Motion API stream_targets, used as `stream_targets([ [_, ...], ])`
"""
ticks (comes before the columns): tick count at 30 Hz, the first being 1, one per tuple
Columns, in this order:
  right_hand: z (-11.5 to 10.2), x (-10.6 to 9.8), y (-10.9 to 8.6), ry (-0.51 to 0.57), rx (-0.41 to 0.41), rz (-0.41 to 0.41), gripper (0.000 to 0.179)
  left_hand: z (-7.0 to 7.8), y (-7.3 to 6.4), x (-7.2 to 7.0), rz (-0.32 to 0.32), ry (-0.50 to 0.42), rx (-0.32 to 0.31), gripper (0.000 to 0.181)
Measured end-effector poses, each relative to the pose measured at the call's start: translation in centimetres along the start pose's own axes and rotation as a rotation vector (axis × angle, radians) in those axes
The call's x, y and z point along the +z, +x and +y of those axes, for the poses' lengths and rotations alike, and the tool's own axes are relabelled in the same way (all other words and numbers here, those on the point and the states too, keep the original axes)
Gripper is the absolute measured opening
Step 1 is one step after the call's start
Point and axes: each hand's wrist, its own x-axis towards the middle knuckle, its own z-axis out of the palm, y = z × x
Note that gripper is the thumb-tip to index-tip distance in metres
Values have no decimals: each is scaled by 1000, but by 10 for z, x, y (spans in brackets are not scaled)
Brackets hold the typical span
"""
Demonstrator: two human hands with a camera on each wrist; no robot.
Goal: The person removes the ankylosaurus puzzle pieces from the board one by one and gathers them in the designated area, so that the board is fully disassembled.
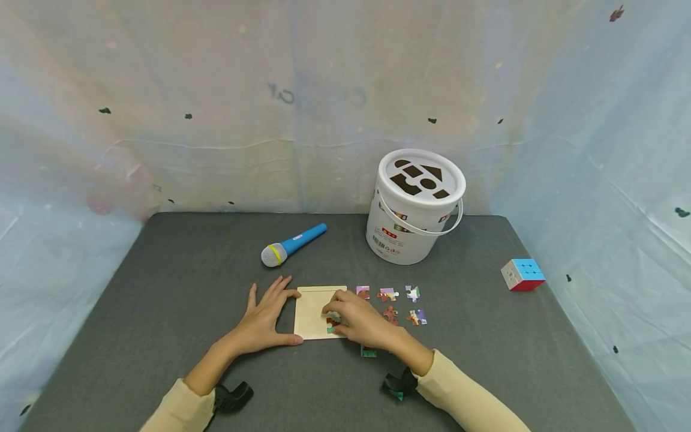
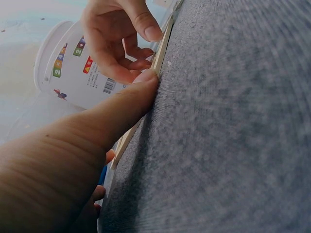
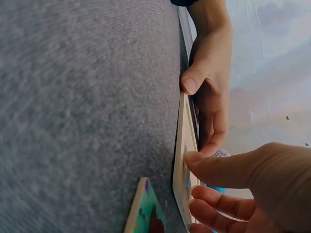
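A pale wooden puzzle tray [image 1: 310, 312] lies flat on the grey table. My left hand [image 1: 261, 321] spans its left side with spread fingers, the index fingertip at the upper corner and the thumb at the lower one. My right hand [image 1: 360, 318] is bent over the tray's right part, pinching a puzzle piece [image 1: 333, 322] between thumb and fingers down at the tray surface. Fingers partly cover that piece. Right of the tray lie several loose puzzle pieces [image 1: 387, 294]; a green one [image 3: 148, 211] near the right wrist is partly hidden by the arm.
Behind the tray lies a blue toy microphone [image 1: 294, 245]. A white lidded bucket [image 1: 399, 237] with shape holes and a handle stands at the back right. Near the right edge sits a puzzle cube [image 1: 522, 275]. Pale sheeting [image 1: 335, 120] hangs around the table.
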Motion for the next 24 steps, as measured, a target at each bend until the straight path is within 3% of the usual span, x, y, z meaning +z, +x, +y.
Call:
stream_targets([
  [15,0,2,0,5,15,19,30,0,0,1,-2,-12,-1,94],
  [24,-1,3,0,99,22,35,21,0,0,1,1,-8,2,94],
])
